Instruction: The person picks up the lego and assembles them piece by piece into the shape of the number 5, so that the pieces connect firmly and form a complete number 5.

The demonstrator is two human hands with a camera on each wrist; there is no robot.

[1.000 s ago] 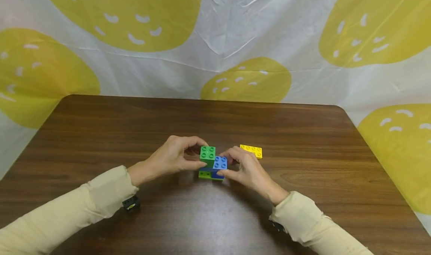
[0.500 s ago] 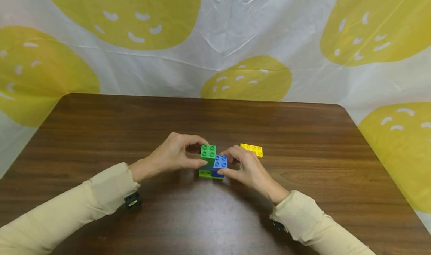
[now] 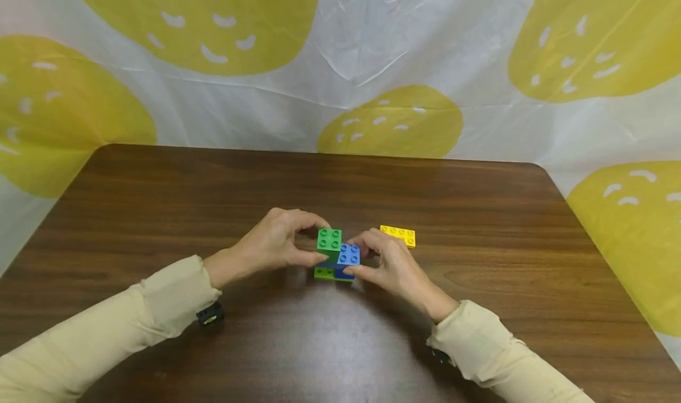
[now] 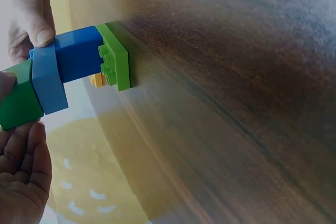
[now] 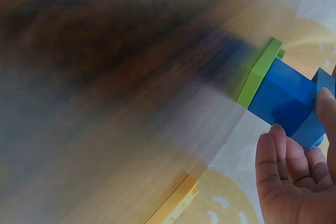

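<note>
Nearest me, two cream sleeves [image 3: 106, 332] run up toward the middle of the dark wooden table [image 3: 159, 196]; both hands meet on a small stack of bricks at table centre. My left hand [image 3: 271, 246] comes in from 9 o'clock, thumb and curled fingers pinching the green brick [image 3: 328, 242], which sits highest; my right hand [image 3: 391, 264] comes in from 3 o'clock, its fingers curled round the blue brick [image 3: 348, 255] just beside and slightly lower. Under both lies a lime-green plate [image 3: 323, 273], flat on the wood (the left wrist view shows its studs [image 4: 107, 64] facing the blue brick, though I cannot tell how fully they are seated).

To do this well, I judge the pinch should stay on opposite faces of each brick, pressing straight down so the studs seat evenly; any tilt would likely pry the lime-green plate off the table; keeping both wrists low should steady it.

Further out, at 2 o'clock of the stack, a yellow plate [image 3: 398, 235] lies alone, near the right hand's knuckles; beyond the table's far edge hangs a white cloth with yellow blobs [image 3: 391, 122].
</note>
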